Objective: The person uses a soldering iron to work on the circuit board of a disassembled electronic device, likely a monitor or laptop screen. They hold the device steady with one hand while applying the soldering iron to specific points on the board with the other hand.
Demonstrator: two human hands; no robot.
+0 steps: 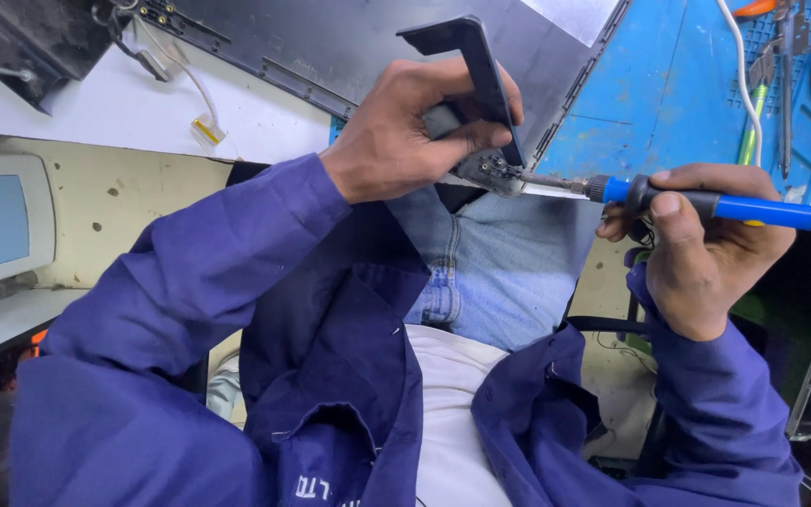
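The right hand (pixel 706 249) is wrapped tight round the blue handle of a soldering iron (pixel 720 207), thumb lying along the top, with the metal tip reaching left to the small connector block (pixel 490 171). The left hand (pixel 415 127) is closed on a black angled bracket part (pixel 476 70), fingers and thumb pinching its upright strip so the block at its lower end meets the tip. To do this well, I judge the bracket must be held dead steady and the tip kept on the joint only, clear of the pinching fingers just above it. Behind the block lies a dark flat panel (pixel 349 38) on the bench (pixel 77 108); right of the block is a blue mat (pixel 668 94) carrying tweezers and tools (pixel 781 66).
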